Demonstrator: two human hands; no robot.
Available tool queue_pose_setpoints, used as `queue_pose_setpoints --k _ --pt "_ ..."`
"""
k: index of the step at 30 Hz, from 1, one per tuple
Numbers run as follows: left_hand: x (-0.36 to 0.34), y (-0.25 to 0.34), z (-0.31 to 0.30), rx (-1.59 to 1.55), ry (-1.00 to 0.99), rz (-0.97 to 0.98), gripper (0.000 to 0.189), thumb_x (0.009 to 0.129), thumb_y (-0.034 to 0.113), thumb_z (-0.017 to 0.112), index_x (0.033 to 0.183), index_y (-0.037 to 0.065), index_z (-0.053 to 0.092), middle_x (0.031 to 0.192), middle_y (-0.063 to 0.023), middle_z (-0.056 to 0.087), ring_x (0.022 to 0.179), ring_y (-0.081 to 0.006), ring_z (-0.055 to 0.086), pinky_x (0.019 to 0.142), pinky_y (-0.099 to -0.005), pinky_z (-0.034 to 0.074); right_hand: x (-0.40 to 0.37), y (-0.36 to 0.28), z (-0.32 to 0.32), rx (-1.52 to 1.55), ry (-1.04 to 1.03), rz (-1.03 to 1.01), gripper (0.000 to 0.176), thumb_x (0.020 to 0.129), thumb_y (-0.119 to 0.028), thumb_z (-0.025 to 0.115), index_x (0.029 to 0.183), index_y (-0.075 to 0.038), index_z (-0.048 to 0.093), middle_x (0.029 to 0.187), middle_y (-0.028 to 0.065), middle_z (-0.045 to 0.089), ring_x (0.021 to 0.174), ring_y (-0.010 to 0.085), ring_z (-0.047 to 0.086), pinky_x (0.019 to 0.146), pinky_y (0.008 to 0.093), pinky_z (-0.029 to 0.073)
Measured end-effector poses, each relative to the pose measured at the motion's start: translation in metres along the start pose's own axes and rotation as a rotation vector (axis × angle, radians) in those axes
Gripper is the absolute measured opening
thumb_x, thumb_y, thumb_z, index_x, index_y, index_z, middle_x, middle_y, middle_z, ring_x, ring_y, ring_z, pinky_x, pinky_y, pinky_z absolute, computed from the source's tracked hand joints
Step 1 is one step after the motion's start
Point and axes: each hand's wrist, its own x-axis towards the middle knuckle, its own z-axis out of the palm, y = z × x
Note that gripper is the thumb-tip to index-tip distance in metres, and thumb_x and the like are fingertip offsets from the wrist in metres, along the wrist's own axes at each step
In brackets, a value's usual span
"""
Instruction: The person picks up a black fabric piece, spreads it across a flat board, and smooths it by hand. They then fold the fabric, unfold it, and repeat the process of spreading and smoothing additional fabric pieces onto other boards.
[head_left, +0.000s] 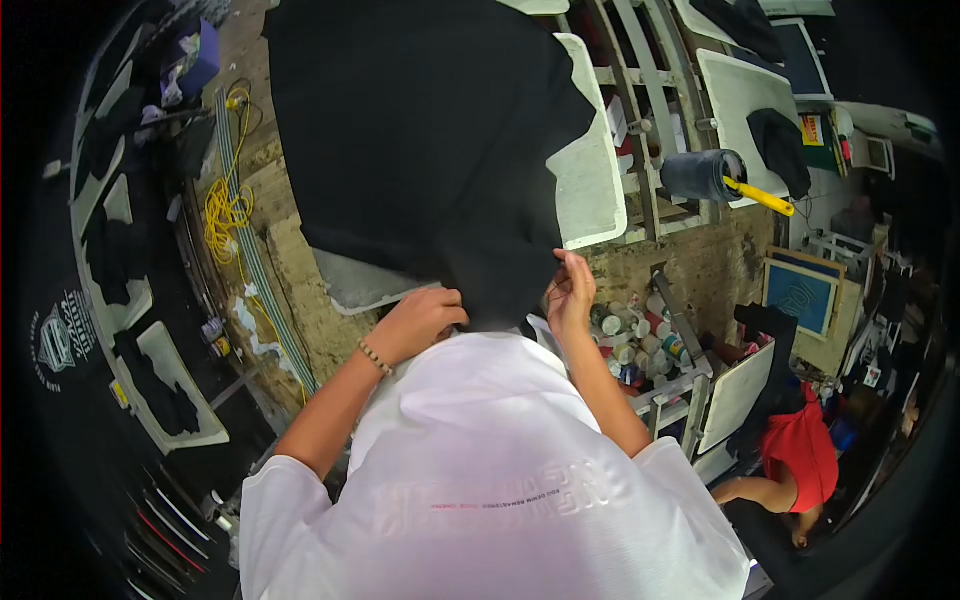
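Handling the black cloth [430, 140] probably wants even, light tension, left hand [427, 318] and right hand [571, 295] curled at opposite edges, can't tell if either clamps it.

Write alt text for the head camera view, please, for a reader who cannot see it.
A person's left hand and right hand touch the near edges of black fabric spread over a pale board. A dark container with a yellow-handled tool is to the right; yellow cord lies to the left.
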Motion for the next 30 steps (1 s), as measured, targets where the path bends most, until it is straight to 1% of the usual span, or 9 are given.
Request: queue_pose_setpoints --k 3,5,8,10,13,15,21,23,30 --pt "0.053 0.011 -0.045 -0.38 -0.009 -0.116 0.019 0.072 -0.002 0.063 0.089 0.004 0.064 0.099 -0.0094 0.062 0.095 -0.0308 0.059 0.084 -0.0393 0.05 0.0 -0.012 0.047 -0.212 -0.022 -0.241 0.014 0.087 0.002 0.069 0.099 -0.002 0.063 0.08 -0.0037 0.058 0.073 0.0048 0.055 0.067 0.0215 0.048" --pt "0.107 0.036 -0.079 -0.07 0.318 0.116 0.026 0.071 -0.003 0.06 0.096 0.004 0.063 0.105 -0.0102 0.064 0.101 -0.0306 0.059 0.095 -0.0402 0.046 -0.01 -0.035 0.074 -0.21 -0.178 -0.293 0.014 0.088 0.003 0.068 0.101 -0.001 0.064 0.086 -0.0017 0.063 0.077 0.0068 0.058 0.07 0.0211 0.048" --pt "0.159 0.075 -0.122 -0.079 0.368 0.35 0.03 0.071 0.0 0.063 0.101 0.003 0.061 0.1 -0.0104 0.063 0.1 -0.03 0.06 0.107 -0.0462 0.038 -0.054 -0.098 0.134 -0.87 -0.399 -0.598 0.013 0.085 0.001 0.071 0.099 0.001 0.069 0.085 0.0045 0.07 0.076 0.0094 0.063 0.07 0.0226 0.049" --pt "0.171 0.11 -0.166 0.01 -0.21 0.312 0.025 0.071 0.006 0.067 0.094 0.002 0.062 0.093 -0.0093 0.062 0.099 -0.0293 0.059 0.113 -0.0507 0.029 -0.081 -0.148 0.161 -1.027 -0.495 -0.811 0.014 0.082 -0.001 0.073 0.097 0.001 0.072 0.081 0.0075 0.072 0.075 0.0101 0.066 0.069 0.0236 0.05" --pt "0.168 0.146 -0.225 -0.016 -0.251 0.52 0.022 0.07 0.016 0.077 0.075 0.001 0.061 0.074 -0.006 0.058 0.078 -0.0276 0.059 0.11 -0.0501 0.032 -0.119 -0.224 0.182 -1.085 -0.683 -0.954 0.018 0.079 -0.001 0.077 0.096 0.001 0.072 0.086 0.0102 0.074 0.078 0.0117 0.069 0.07 0.024 0.052" --pt "0.151 0.176 -0.262 -0.128 -0.326 0.394 0.029 0.069 0.017 0.082 0.066 0.001 0.058 0.066 -0.0071 0.055 0.067 -0.0253 0.055 0.103 -0.0461 0.04 -0.137 -0.256 0.197 -0.902 -0.739 -0.888 0.02 0.077 -0.001 0.078 0.096 0.001 0.072 0.088 0.0095 0.074 0.078 0.012 0.069 0.072 0.0235 0.052" --pt "0.114 0.208 -0.328 -0.269 -0.17 0.568 0.039 0.057 0.003 0.079 0.052 0.003 0.04 0.064 -0.013 0.055 0.068 -0.0273 0.057 0.109 -0.0471 0.036 -0.091 -0.321 0.257 -0.724 -0.983 -0.517 0.019 0.084 -0.007 0.075 0.1 -0.003 0.066 0.084 0.0037 0.071 0.076 0.0077 0.066 0.069 0.0208 0.051" --pt "0.103 0.184 -0.346 -0.427 -0.124 0.537 0.037 0.063 0.004 0.078 0.054 0.004 0.042 0.069 -0.0095 0.059 0.067 -0.0188 0.053 0.068 -0.0338 0.043 -0.062 -0.323 0.27 -0.666 -1.024 -0.424 0.018 0.086 -0.009 0.074 0.101 -0.004 0.065 0.086 0.0038 0.07 0.076 0.0079 0.066 0.07 0.0211 0.053" --pt "0.068 0.128 -0.354 -0.706 0.273 0.263 0.043 0.07 0.004 0.077 0.064 0.013 0.035 0.066 0.0 0.048 0.06 -0.008 0.04 0.057 -0.0251 0.032 -0.013 -0.309 0.292 -0.604 -1.027 -0.324 0.016 0.087 -0.011 0.074 0.1 -0.005 0.066 0.092 0.0047 0.07 0.08 0.009 0.066 0.074 0.0232 0.053"
